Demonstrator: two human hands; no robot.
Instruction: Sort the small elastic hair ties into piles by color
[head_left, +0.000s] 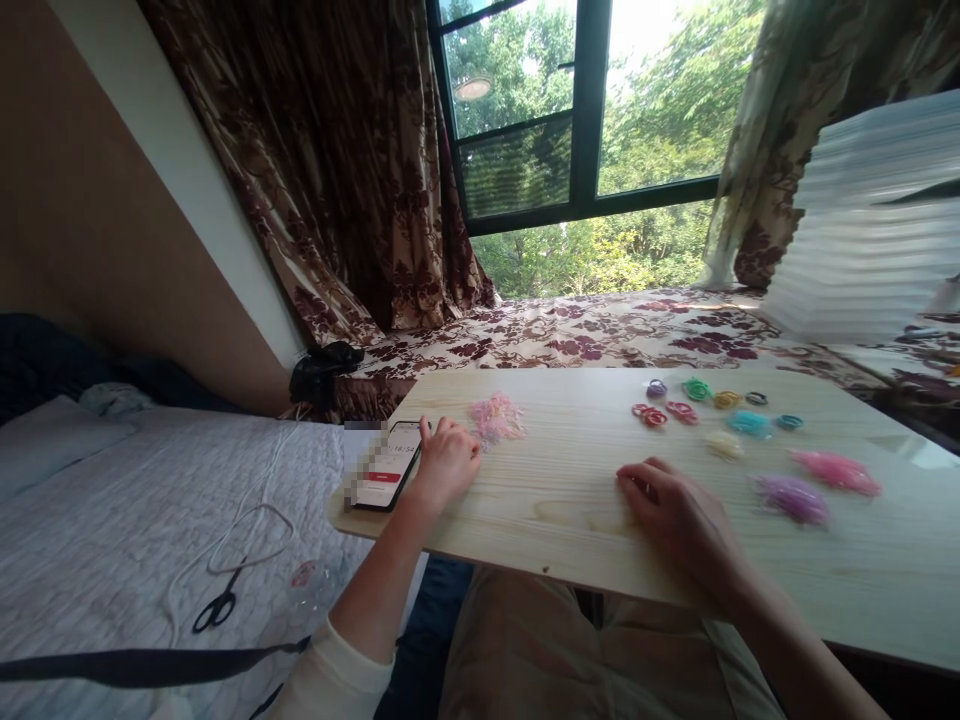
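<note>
My left hand point(448, 462) rests at the left of the wooden board point(555, 520), fingers curled in and thumb drawn close. One finger sticks out by the edge of a phone point(388, 470) with a lit screen. Just beyond that hand lies a loose pile of thin pink and pastel bits point(496, 418), like small bands. My right hand point(679, 515) lies on the board, thumb and fingertips close together; whatever either hand holds is hidden. To its right are a purple bundle point(793, 498), a pink bundle point(836, 471) and a cream bundle point(723, 445).
Coiled bands sit at the board's far right, among them green point(697, 389), red point(649, 415) and turquoise point(748, 423) ones. Scissors point(217, 608) and a white cable point(259, 510) lie on the bed point(135, 520). A floral-covered ledge point(570, 335) runs beneath the window.
</note>
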